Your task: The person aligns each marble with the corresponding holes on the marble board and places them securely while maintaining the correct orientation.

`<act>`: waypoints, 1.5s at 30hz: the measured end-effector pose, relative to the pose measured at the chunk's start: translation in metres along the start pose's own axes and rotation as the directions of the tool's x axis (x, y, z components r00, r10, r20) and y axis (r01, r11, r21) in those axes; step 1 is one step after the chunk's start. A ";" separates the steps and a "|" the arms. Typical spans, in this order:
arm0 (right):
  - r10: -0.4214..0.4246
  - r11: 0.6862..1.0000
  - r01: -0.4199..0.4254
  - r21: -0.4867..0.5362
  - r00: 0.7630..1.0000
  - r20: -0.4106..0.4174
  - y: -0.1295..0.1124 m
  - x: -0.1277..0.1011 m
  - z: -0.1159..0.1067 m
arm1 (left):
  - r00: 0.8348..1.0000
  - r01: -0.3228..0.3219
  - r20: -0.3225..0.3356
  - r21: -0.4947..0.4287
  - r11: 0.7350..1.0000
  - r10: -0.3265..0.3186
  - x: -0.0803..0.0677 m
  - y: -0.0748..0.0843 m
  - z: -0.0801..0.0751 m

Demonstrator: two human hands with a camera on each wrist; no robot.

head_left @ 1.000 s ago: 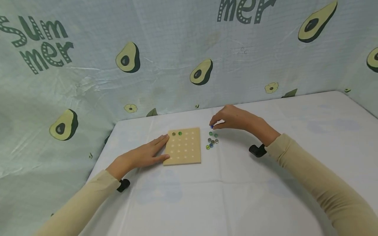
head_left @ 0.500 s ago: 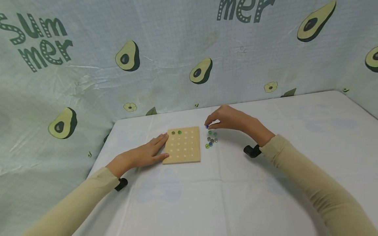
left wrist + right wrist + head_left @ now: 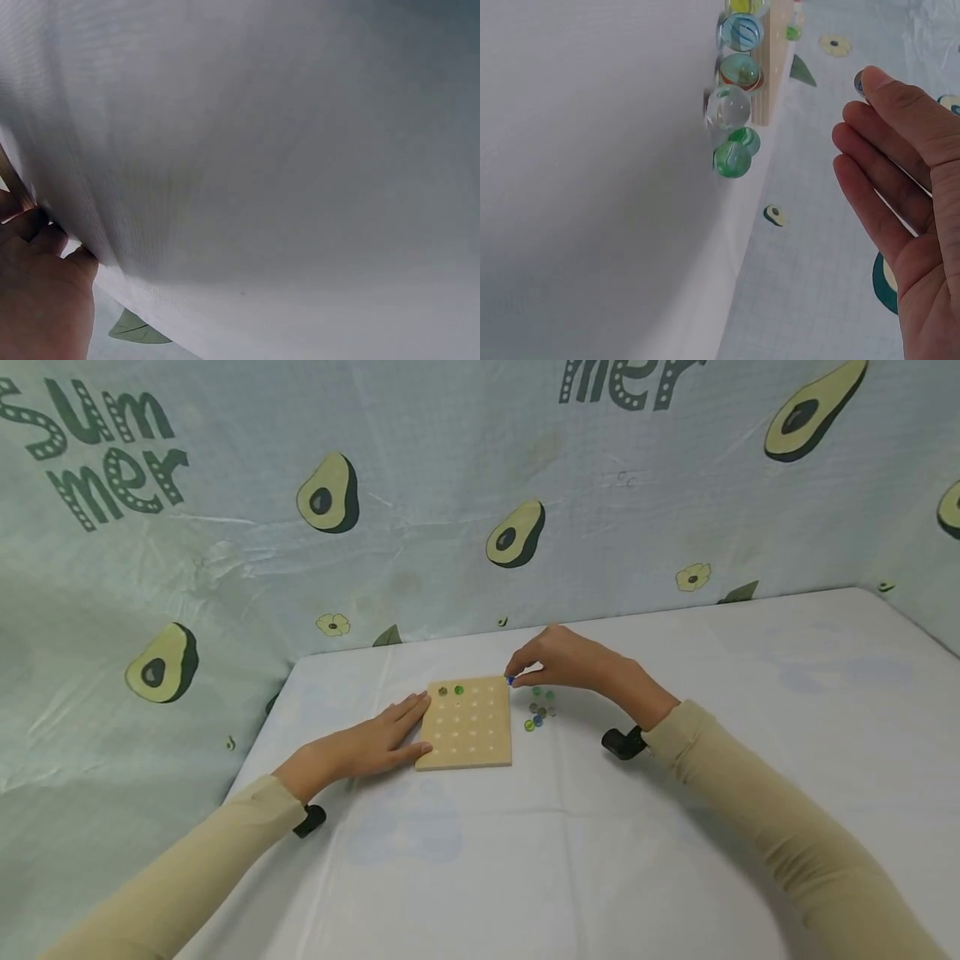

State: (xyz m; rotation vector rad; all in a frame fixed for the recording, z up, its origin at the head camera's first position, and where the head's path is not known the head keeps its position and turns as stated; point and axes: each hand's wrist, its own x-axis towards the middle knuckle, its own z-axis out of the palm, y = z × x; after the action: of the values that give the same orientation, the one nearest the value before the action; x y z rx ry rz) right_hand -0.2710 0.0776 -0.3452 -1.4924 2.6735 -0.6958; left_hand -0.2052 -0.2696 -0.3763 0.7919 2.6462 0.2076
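Note:
A square wooden board (image 3: 482, 718) with rows of round hollows lies on the white table. Along its left edge my left hand (image 3: 367, 745) rests with fairly straight fingers, the fingertips touching the board. Two marbles sit in the far row: a brownish one (image 3: 442, 692) and a green one (image 3: 459, 690). Between thumb and forefinger my right hand (image 3: 562, 658) pinches a blue marble (image 3: 510, 680), held at the board's far right corner. In the right wrist view that marble (image 3: 859, 83) is mostly hidden behind the thumb; the other fingers are loosely bent.
Several loose glass marbles lie just right of the board, among them a yellow-green one (image 3: 529, 725), a green swirled one (image 3: 733, 159) and a clear one (image 3: 728, 107). A patterned cloth (image 3: 420, 485) with avocados hangs behind the table (image 3: 510, 860).
My right hand has moved left with the blue marble, from beyond the loose marbles to the board's far right corner. The left hand has stayed on the board's left edge.

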 end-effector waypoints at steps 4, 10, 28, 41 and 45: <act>0.010 1.000 -0.010 -0.005 1.000 -0.002 -0.001 0.005 0.001 | 1.000 0.024 0.018 0.007 1.000 -0.024 0.000 -0.001 -0.004; 0.028 1.000 -0.028 0.013 1.000 -0.004 -0.002 0.008 0.008 | 0.998 0.058 0.036 -0.010 0.998 -0.058 -0.001 0.000 -0.005; 0.023 0.998 -0.022 0.055 0.999 -0.024 -0.005 0.019 0.020 | 0.997 0.061 0.040 -0.026 0.998 -0.060 -0.003 0.003 0.004; 0.032 0.996 -0.029 0.087 0.999 -0.030 -0.002 0.039 0.026 | 0.997 0.070 0.032 -0.009 0.998 -0.070 0.001 0.004 -0.003; 0.055 0.993 -0.052 0.105 0.998 -0.023 -0.004 0.044 0.029 | 0.997 0.075 0.026 -0.008 0.997 -0.075 0.000 0.002 -0.005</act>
State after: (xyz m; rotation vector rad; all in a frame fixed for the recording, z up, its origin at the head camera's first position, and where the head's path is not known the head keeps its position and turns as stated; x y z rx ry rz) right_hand -0.2859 0.0291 -0.3606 -1.3918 2.6388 -0.8427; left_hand -0.2059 -0.2677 -0.3714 0.6862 2.6433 0.1874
